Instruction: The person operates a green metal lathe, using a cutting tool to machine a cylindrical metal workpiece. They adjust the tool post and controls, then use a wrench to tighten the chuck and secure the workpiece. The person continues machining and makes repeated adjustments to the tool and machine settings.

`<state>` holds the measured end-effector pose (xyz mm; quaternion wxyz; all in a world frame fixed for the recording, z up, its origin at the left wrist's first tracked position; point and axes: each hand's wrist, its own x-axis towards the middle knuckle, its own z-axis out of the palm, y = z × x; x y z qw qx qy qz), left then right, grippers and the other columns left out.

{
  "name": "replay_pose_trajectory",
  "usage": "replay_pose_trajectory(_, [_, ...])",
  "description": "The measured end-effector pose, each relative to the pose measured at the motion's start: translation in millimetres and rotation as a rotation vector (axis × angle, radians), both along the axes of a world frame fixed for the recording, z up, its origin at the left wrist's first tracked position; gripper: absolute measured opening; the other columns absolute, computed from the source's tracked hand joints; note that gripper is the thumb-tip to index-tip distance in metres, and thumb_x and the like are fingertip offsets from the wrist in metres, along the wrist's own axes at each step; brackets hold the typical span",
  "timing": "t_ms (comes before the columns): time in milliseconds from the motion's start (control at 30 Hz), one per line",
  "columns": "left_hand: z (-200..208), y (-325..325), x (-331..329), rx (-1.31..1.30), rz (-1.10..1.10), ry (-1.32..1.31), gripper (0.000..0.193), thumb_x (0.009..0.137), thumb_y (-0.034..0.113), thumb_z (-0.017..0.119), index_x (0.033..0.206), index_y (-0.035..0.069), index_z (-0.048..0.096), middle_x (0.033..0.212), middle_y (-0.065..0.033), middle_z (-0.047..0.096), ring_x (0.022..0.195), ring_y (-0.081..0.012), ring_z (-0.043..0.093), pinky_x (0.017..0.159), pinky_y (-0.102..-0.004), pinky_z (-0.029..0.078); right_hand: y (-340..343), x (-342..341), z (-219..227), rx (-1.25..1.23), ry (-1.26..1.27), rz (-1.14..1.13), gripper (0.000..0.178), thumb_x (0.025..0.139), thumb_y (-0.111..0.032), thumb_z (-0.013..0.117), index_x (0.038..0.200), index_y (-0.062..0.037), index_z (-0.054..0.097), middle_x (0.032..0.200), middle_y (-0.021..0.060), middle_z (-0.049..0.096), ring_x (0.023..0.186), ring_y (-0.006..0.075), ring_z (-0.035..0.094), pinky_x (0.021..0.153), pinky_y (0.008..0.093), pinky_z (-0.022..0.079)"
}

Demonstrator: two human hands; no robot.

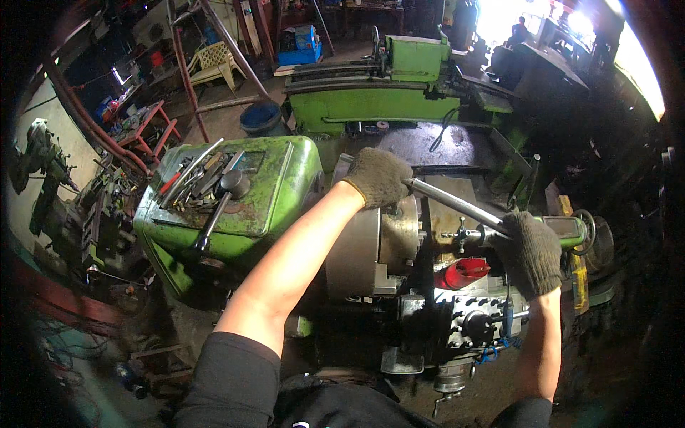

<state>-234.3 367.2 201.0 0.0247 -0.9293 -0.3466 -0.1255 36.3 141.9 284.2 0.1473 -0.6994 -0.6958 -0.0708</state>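
My left hand (378, 177), in a dark knit work glove, is closed round the upper left end of a long metal bar (457, 200). It is above the large lathe chuck (398, 232); the glove hides how that end sits there. My right hand (529, 253), gloved alike, is closed on the bar's lower right end, near the lathe's tailstock (560, 230). The bar slants down to the right between the hands. Under it, a red container (465, 272) rests beside the square tool post (477, 321) with several bolts on top.
The green headstock (282, 182) at the left carries loose hand tools (203, 175) and a ball-ended lever (234, 184). Behind the lathe are another green machine (378, 103), a dark blue bucket (262, 118), a yellow chair (215, 64) and a metal frame (232, 43).
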Motion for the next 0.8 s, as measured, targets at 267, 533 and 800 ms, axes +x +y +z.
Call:
replay_pose_trajectory(267, [15.8,12.9,-2.6,-0.003,-0.157,0.184,0.023,0.078,0.033,0.073,0.085,0.014,0.084,0.090,-0.0173,0.080,0.092,-0.0358,0.080,0.080,-0.0534,0.062,-64.0,-39.8,-14.0,-0.034,0.001,-0.043,0.064,0.083,-0.026,0.093,0.140,-0.0103,0.069,0.107,0.0165,0.076,0.099,0.0406,0.076,0.086,0.0510,0.060])
replay_pose_trajectory(533, [12.3,16.6,-5.3,-0.054,-0.174,0.036,0.038,0.087,0.050,0.073,0.093,0.016,0.089,0.093,-0.0162,0.083,0.090,-0.0343,0.082,0.079,-0.0501,0.064,-48.6,-56.6,-38.3,-0.056,-0.082,-0.593,0.059,0.093,-0.063,0.079,0.100,-0.0043,0.076,0.091,0.0217,0.075,0.088,0.0461,0.074,0.079,0.0544,0.056])
replay_pose_trajectory(800, [20.7,20.1,-24.0,-0.126,-0.259,-0.011,0.043,0.088,0.048,0.071,0.108,0.013,0.089,0.107,-0.0152,0.085,0.102,-0.0326,0.083,0.087,-0.0490,0.064,-32.1,-86.1,-24.6,-0.243,-0.015,-0.853,0.079,0.094,-0.072,0.072,0.144,-0.0106,0.070,0.124,0.0258,0.079,0.121,0.0451,0.075,0.102,0.0526,0.057])
